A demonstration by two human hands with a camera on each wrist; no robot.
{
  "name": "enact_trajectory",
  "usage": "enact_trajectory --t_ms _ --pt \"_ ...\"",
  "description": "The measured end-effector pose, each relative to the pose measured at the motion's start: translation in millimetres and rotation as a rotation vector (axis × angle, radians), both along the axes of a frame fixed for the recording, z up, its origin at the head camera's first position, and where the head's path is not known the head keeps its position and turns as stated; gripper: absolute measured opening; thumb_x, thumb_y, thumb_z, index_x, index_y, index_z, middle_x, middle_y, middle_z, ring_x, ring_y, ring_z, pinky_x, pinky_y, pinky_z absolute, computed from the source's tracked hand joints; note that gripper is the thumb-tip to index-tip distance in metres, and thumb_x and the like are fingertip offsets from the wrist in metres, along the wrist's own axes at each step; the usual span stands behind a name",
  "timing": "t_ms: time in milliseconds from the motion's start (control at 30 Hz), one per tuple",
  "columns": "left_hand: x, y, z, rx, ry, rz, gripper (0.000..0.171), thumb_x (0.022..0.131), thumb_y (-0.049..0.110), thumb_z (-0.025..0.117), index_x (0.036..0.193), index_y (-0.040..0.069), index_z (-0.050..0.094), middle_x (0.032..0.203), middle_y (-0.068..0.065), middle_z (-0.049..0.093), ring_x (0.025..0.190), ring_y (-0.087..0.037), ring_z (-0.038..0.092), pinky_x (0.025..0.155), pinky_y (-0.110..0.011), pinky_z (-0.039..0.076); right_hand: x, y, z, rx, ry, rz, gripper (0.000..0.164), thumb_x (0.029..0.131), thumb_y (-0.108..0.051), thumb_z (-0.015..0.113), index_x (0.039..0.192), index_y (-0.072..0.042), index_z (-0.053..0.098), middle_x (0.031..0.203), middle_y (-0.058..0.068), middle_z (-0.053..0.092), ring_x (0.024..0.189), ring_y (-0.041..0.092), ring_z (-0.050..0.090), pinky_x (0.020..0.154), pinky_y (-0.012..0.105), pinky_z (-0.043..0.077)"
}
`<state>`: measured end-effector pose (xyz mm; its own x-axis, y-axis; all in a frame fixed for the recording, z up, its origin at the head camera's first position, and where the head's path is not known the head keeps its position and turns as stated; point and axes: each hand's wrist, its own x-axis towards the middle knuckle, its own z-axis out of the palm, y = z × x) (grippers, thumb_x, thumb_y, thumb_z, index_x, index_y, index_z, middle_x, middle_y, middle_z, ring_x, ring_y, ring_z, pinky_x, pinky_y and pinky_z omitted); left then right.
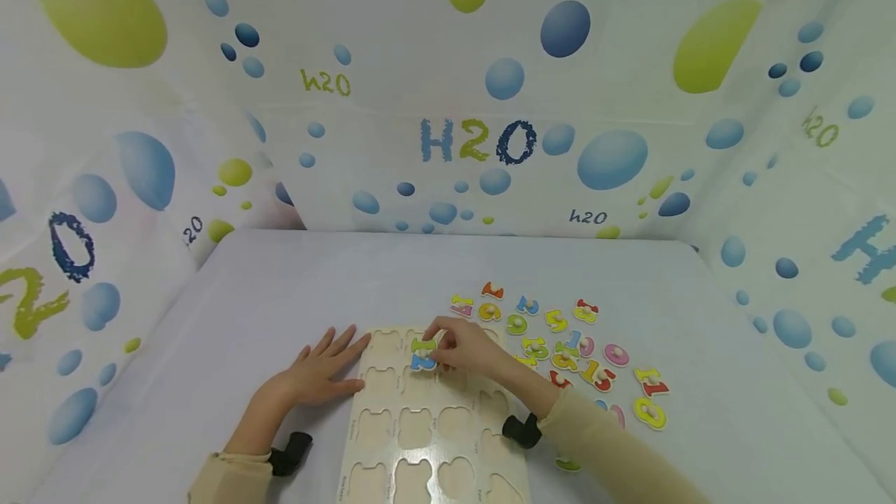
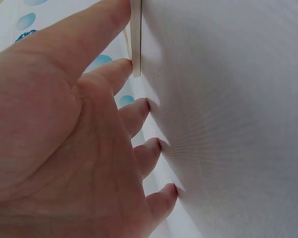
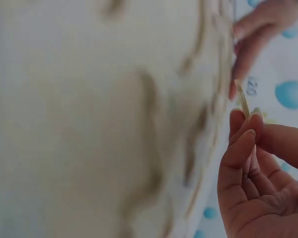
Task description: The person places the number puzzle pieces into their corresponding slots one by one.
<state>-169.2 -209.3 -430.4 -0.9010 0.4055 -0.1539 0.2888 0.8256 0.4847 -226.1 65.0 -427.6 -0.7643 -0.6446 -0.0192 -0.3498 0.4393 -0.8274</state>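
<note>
A pale wooden number puzzle board with rows of shaped recesses lies in the head view's lower middle. My right hand holds a green-and-blue number piece, apparently a 12, above the upper recesses. In the right wrist view, thumb and fingertips pinch this thin piece off the board's surface. Fingers spread, my left hand rests on the white table at the board's left side. Its thumb and index finger touch the board's edge in the left wrist view, while the other fingertips press the tabletop.
Several coloured number pieces lie scattered right of the board, among them a red-orange 15, a pink zero and a yellow zero. My right forearm hides some. Behind the table hangs a dotted curtain.
</note>
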Motion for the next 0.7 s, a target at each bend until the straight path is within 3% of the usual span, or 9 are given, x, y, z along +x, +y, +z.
enact_trajectory --t_ms 167,433,700 --pt "-1.9 4.0 0.3 -0.021 0.006 -0.001 0.071 0.090 0.040 0.060 0.145 0.006 0.032 0.149 -0.025 0.019 0.134 -0.049 0.007 0.097 -0.070 0.010 10.9 -7.0 -12.2 0.085 0.012 -0.012 0.010 0.087 -0.006 0.066 0.095 -0.010 0.063 0.058 -0.004 0.058 0.049 0.010 0.055 0.047 0.020 0.038" --pt "-1.7 3.6 1.2 -0.029 0.007 0.003 0.070 0.090 0.038 0.061 0.145 0.005 0.033 0.149 -0.025 0.019 0.134 -0.049 0.008 0.097 -0.070 0.010 18.7 -18.2 -11.6 0.084 -0.030 -0.037 0.006 0.089 -0.003 0.061 0.092 -0.006 0.056 0.054 -0.002 0.057 0.044 0.010 0.056 0.044 0.020 0.043" --pt "0.9 2.6 2.2 -0.029 0.009 0.012 0.070 0.090 0.038 0.061 0.145 0.005 0.033 0.149 -0.025 0.020 0.134 -0.049 0.008 0.097 -0.069 0.010 19.7 -27.0 -12.5 0.199 0.068 -0.029 0.011 0.090 -0.002 0.057 0.086 -0.008 0.048 0.052 -0.005 0.053 0.042 0.007 0.051 0.043 0.020 0.039"
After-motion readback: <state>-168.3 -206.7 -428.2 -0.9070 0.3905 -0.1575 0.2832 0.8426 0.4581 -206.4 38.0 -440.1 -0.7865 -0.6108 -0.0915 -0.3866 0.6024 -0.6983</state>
